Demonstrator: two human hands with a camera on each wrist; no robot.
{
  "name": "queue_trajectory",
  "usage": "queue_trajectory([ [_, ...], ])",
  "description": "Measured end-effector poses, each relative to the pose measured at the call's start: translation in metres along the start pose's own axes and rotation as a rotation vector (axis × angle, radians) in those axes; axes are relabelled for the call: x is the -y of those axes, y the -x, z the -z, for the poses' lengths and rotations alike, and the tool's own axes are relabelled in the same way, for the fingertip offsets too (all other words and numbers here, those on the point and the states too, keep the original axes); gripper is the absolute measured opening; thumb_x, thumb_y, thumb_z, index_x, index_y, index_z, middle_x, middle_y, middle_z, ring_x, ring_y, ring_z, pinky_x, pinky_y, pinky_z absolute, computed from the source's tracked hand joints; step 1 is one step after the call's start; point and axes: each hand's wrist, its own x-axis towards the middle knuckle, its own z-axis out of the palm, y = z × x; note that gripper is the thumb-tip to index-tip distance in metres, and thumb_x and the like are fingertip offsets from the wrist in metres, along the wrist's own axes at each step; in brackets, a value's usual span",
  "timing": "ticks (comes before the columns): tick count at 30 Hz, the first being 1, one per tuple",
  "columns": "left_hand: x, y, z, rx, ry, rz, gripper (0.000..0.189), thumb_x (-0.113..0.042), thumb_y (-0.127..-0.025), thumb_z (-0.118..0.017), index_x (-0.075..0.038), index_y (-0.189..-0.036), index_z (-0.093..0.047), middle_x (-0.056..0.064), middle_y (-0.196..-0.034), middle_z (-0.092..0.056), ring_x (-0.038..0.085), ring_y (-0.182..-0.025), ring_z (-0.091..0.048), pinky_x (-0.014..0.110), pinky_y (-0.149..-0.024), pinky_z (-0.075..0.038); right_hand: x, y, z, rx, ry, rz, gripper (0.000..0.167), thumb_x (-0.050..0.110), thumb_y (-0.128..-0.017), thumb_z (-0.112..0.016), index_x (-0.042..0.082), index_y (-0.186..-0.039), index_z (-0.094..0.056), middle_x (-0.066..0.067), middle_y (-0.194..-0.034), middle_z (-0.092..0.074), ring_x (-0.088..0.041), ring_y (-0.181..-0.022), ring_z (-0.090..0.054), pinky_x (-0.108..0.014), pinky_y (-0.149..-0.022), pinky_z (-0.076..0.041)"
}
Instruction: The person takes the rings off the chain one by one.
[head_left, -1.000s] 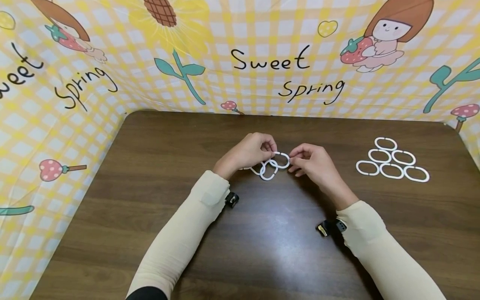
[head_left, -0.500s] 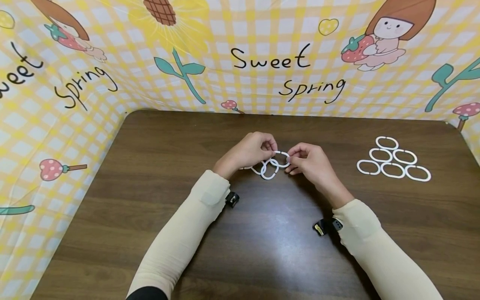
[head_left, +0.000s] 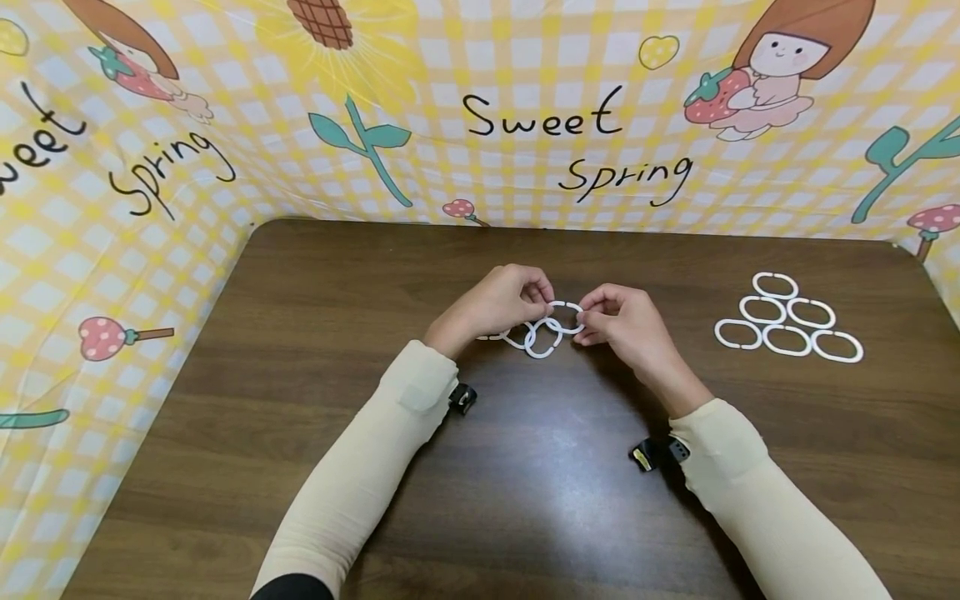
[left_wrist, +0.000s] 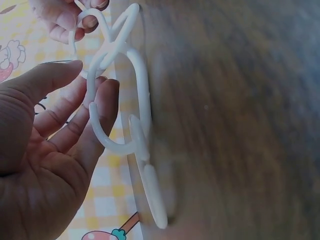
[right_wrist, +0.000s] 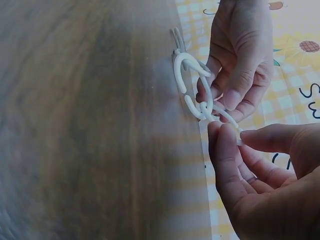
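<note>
A short chain of white plastic C-shaped links (head_left: 540, 357) lies between the two hands in the head view. My left hand (head_left: 510, 297) pinches it with thumb and fingers near the upper end. My right hand (head_left: 626, 323) grips the right side of the end link (head_left: 564, 303) between thumb and forefinger. In the left wrist view, interlocked links (left_wrist: 142, 80) hang past the left fingers, the lowest reaching down along the table. A gap shows in one link (right_wrist: 178, 72) in the right wrist view. The left hand hides part of the chain.
Several loose white links (head_left: 786, 352) lie in a triangle on the right of the brown wooden table (head_left: 525, 500). A yellow checked cloth (head_left: 420, 183) hangs behind the table and along its left side.
My right hand has closed in on the end link and now holds it, after shifting left and slightly back right. The chain has moved a little to the right. The left hand stays put.
</note>
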Motion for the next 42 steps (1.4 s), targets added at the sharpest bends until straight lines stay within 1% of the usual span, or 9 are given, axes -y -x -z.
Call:
queue_trajectory([
  [9, 0.0001, 0.0013, -0.0003, 0.029, 0.000, 0.066, 0.013, -0.014, -0.095, -0.076, -0.005, -0.103, -0.072, 0.004, -0.089, -0.074, 0.010, -0.078, -0.065, 0.021, -0.072, -0.049, 0.0027, 0.0018, 0.0017, -0.012, 0.012, 0.002, 0.017, -0.007, -0.096, -0.058, -0.019, -0.108, -0.059, -0.014, -0.085, -0.066, -0.012, -0.065, -0.071, -0.030, -0.068, -0.064],
  [13, -0.0008, 0.0018, -0.0001, 0.046, 0.013, 0.078, 0.016, -0.014, -0.093, -0.078, -0.006, -0.104, -0.071, 0.004, -0.088, -0.074, 0.010, -0.077, -0.064, 0.021, -0.070, -0.048, 0.0042, 0.0021, 0.0015, -0.021, 0.003, 0.005, 0.018, -0.007, -0.096, -0.058, -0.020, -0.109, -0.059, -0.015, -0.086, -0.067, -0.012, -0.064, -0.071, -0.030, -0.068, -0.064],
  [20, -0.0013, 0.0020, -0.0001, 0.069, 0.023, 0.081, 0.017, -0.014, -0.092, -0.080, -0.006, -0.104, -0.071, 0.003, -0.086, -0.074, 0.009, -0.074, -0.063, 0.021, -0.068, -0.048, 0.0051, 0.0021, 0.0026, -0.035, -0.003, 0.002, 0.021, -0.007, -0.097, -0.060, -0.022, -0.111, -0.058, -0.014, -0.085, -0.067, -0.010, -0.064, -0.071, -0.028, -0.067, -0.063],
  [28, -0.0007, 0.0018, -0.0003, 0.076, 0.022, 0.066, 0.012, -0.010, -0.092, -0.078, -0.006, -0.101, -0.071, 0.003, -0.083, -0.074, 0.008, -0.073, -0.062, 0.020, -0.069, -0.047, 0.0054, 0.0020, 0.0041, -0.043, -0.006, 0.002, 0.023, -0.007, -0.095, -0.060, -0.023, -0.112, -0.058, -0.012, -0.083, -0.068, -0.010, -0.063, -0.070, -0.028, -0.067, -0.063],
  [32, -0.0005, 0.0016, -0.0005, 0.080, 0.025, 0.074, 0.010, -0.008, -0.092, -0.077, -0.006, -0.100, -0.071, 0.003, -0.083, -0.074, 0.008, -0.072, -0.061, 0.020, -0.068, -0.047, 0.0054, 0.0022, 0.0044, -0.043, 0.003, -0.003, 0.022, -0.008, -0.095, -0.059, -0.022, -0.111, -0.058, -0.013, -0.084, -0.067, -0.010, -0.063, -0.070, -0.029, -0.066, -0.063],
  [42, -0.0019, 0.0014, 0.0008, 0.082, -0.020, 0.055, 0.004, -0.008, -0.094, -0.074, -0.006, -0.098, -0.073, 0.004, -0.086, -0.073, 0.010, -0.076, -0.062, 0.020, -0.071, -0.048, 0.0054, 0.0036, 0.0072, -0.030, 0.023, -0.012, 0.018, -0.007, -0.097, -0.057, -0.020, -0.109, -0.059, -0.007, -0.080, -0.067, -0.011, -0.062, -0.070, -0.030, -0.066, -0.064],
])
